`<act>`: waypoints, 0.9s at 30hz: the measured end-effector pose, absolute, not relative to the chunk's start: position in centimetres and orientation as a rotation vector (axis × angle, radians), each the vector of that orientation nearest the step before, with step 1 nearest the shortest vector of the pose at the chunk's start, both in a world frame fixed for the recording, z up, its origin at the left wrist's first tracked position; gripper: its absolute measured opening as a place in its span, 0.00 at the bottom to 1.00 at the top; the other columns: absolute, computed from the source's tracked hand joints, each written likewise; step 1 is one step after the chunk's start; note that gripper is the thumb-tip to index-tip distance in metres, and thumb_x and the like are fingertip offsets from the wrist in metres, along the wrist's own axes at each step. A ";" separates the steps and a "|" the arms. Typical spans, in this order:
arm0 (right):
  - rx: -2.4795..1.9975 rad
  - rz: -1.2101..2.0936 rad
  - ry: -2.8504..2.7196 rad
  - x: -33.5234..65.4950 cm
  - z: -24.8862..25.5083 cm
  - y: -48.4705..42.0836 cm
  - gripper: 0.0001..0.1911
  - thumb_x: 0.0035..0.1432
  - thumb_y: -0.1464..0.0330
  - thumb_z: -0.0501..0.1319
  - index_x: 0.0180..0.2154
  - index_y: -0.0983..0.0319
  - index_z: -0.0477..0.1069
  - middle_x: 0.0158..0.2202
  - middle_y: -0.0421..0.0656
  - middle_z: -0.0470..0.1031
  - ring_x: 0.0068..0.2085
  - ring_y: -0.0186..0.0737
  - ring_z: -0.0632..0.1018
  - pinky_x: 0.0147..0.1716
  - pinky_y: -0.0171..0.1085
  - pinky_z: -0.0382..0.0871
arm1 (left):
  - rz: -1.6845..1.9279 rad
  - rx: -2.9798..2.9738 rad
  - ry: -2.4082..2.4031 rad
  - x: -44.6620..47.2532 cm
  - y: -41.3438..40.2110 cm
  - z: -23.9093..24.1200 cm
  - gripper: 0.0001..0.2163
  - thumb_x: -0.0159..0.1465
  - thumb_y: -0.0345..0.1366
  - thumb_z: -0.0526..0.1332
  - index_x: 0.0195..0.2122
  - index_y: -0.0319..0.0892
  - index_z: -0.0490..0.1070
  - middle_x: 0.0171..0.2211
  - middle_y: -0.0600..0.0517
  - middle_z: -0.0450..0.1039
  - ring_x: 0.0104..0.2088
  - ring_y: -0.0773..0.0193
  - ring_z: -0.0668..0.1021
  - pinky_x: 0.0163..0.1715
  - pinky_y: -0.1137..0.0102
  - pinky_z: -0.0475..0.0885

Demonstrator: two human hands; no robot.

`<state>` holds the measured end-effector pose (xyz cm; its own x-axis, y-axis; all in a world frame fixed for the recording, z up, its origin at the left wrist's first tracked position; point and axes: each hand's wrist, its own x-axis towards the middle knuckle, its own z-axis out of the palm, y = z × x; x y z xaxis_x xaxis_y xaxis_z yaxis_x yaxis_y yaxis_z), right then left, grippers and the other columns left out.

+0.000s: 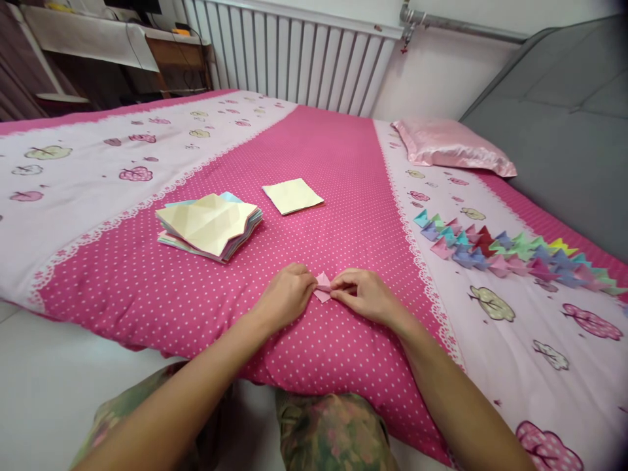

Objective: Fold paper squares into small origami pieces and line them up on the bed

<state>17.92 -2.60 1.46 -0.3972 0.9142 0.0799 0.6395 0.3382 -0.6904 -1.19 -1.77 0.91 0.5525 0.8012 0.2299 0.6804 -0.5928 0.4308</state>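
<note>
Pink paper — stack left, boats right.

Two hands, one pink paper between. Ahead: two paper piles. Right of the hands: over twenty folded pieces, one pillow beyond.

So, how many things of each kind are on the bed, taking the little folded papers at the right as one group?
Paper batches: 2 (thick stack, yellow square)
Pink folded piece: 1
Folded-paper group: 1
Pillow: 1
Total: 5
</note>
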 end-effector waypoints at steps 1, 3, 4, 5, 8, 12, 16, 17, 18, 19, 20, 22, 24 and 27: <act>-1.383 0.765 -2.145 17.8 1.5 -2.6 0.07 0.52 0.67 0.59 0.30 0.61 0.75 0.31 0.43 0.75 0.31 0.36 0.75 0.31 0.34 0.68 | 0.600 2.502 1.279 -1.0 -1.8 0.9 0.13 0.63 0.32 0.48 0.30 0.38 0.72 0.30 0.48 0.69 0.34 0.63 0.70 0.37 0.68 0.65; -1.446 0.708 -2.114 17.6 1.3 -2.6 0.09 0.53 0.66 0.58 0.28 0.61 0.75 0.29 0.43 0.75 0.30 0.36 0.75 0.30 0.34 0.67 | 0.607 2.506 1.401 -0.7 -1.9 0.8 0.12 0.62 0.34 0.50 0.29 0.38 0.71 0.30 0.48 0.68 0.34 0.62 0.69 0.37 0.67 0.64; -1.479 0.687 -2.092 17.5 1.1 -2.5 0.09 0.53 0.65 0.58 0.27 0.61 0.75 0.28 0.43 0.75 0.29 0.36 0.74 0.29 0.34 0.67 | 0.606 2.503 1.470 -0.5 -1.9 0.8 0.11 0.62 0.35 0.51 0.28 0.38 0.71 0.30 0.48 0.67 0.34 0.61 0.69 0.37 0.66 0.64; -1.511 0.670 -2.067 17.4 0.9 -2.5 0.09 0.52 0.65 0.58 0.26 0.62 0.74 0.28 0.42 0.75 0.29 0.36 0.74 0.28 0.34 0.66 | 0.600 2.498 1.538 -0.4 -1.9 0.8 0.11 0.61 0.36 0.53 0.27 0.38 0.71 0.30 0.48 0.67 0.34 0.61 0.68 0.37 0.65 0.63; -1.573 0.625 -2.010 17.2 0.3 -2.5 0.08 0.51 0.66 0.59 0.26 0.62 0.73 0.27 0.42 0.74 0.28 0.36 0.74 0.27 0.34 0.66 | 0.588 2.503 1.695 -0.3 -1.8 0.8 0.11 0.59 0.38 0.55 0.26 0.39 0.70 0.30 0.47 0.66 0.35 0.58 0.67 0.38 0.63 0.62; -1.613 0.555 -1.982 16.9 -0.1 -2.5 0.07 0.51 0.66 0.59 0.25 0.62 0.71 0.26 0.41 0.74 0.27 0.35 0.73 0.27 0.34 0.65 | 0.593 2.531 1.766 -0.1 -1.9 0.6 0.11 0.59 0.39 0.55 0.26 0.38 0.70 0.30 0.47 0.66 0.36 0.58 0.67 0.39 0.63 0.61; -1.599 0.545 -1.955 16.7 -0.1 -2.6 0.03 0.50 0.68 0.61 0.29 0.62 0.70 0.26 0.40 0.73 0.26 0.35 0.72 0.28 0.34 0.65 | 0.595 2.530 1.815 -0.1 -2.0 0.3 0.10 0.58 0.39 0.56 0.27 0.39 0.70 0.30 0.47 0.66 0.36 0.57 0.66 0.39 0.63 0.61; -1.572 0.541 -1.963 16.7 -0.1 -2.7 0.03 0.50 0.69 0.61 0.29 0.62 0.70 0.26 0.40 0.72 0.26 0.35 0.72 0.28 0.34 0.65 | 0.601 2.526 1.816 -0.1 -2.0 0.3 0.09 0.58 0.39 0.57 0.27 0.39 0.70 0.30 0.47 0.66 0.36 0.57 0.66 0.39 0.63 0.61; -1.535 0.534 -1.978 16.6 -0.2 -2.7 0.03 0.50 0.70 0.60 0.30 0.62 0.70 0.27 0.41 0.72 0.27 0.34 0.72 0.28 0.34 0.65 | 0.614 2.524 1.805 -0.1 -2.0 0.3 0.09 0.58 0.38 0.57 0.28 0.39 0.71 0.30 0.47 0.66 0.36 0.57 0.66 0.38 0.63 0.61; -1.493 0.528 -1.999 16.6 -0.2 -2.7 0.03 0.51 0.71 0.60 0.32 0.62 0.71 0.29 0.41 0.72 0.28 0.34 0.72 0.29 0.34 0.66 | 0.629 2.526 1.776 -0.1 -1.9 0.3 0.08 0.58 0.38 0.57 0.28 0.39 0.71 0.31 0.47 0.66 0.36 0.57 0.66 0.38 0.63 0.61; -1.455 0.522 -2.020 16.6 -0.2 -2.8 0.05 0.52 0.72 0.59 0.33 0.61 0.72 0.30 0.41 0.72 0.30 0.34 0.73 0.31 0.34 0.66 | 0.647 2.533 1.732 -0.1 -1.9 0.3 0.08 0.58 0.37 0.57 0.29 0.40 0.72 0.31 0.48 0.67 0.36 0.58 0.66 0.38 0.64 0.61; -1.414 0.516 -2.048 16.6 -0.2 -2.8 0.09 0.54 0.73 0.57 0.37 0.60 0.73 0.32 0.42 0.72 0.33 0.35 0.73 0.33 0.34 0.66 | 0.685 2.553 1.632 -0.1 -1.8 0.4 0.08 0.59 0.36 0.56 0.29 0.42 0.73 0.30 0.49 0.67 0.36 0.59 0.66 0.38 0.65 0.61; -1.416 0.509 -2.070 16.6 -0.2 -2.9 0.11 0.55 0.72 0.56 0.40 0.59 0.74 0.33 0.42 0.72 0.34 0.35 0.73 0.35 0.34 0.66 | 0.709 2.579 1.568 -0.1 -1.8 0.6 0.09 0.60 0.35 0.55 0.29 0.44 0.75 0.29 0.49 0.67 0.35 0.60 0.65 0.39 0.65 0.61; -1.436 0.495 -2.100 16.6 -0.2 -2.8 0.12 0.56 0.70 0.56 0.41 0.59 0.74 0.33 0.43 0.72 0.34 0.36 0.72 0.34 0.35 0.66 | 0.719 2.604 1.567 -0.2 -1.9 0.6 0.11 0.60 0.36 0.54 0.30 0.44 0.76 0.29 0.48 0.66 0.35 0.59 0.65 0.39 0.64 0.60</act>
<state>16.61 -2.83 -0.18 -0.2839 0.9314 0.2276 0.7320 0.3639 -0.5760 -0.24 -1.94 0.63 0.3903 0.8410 0.3747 0.8323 -0.4963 0.2469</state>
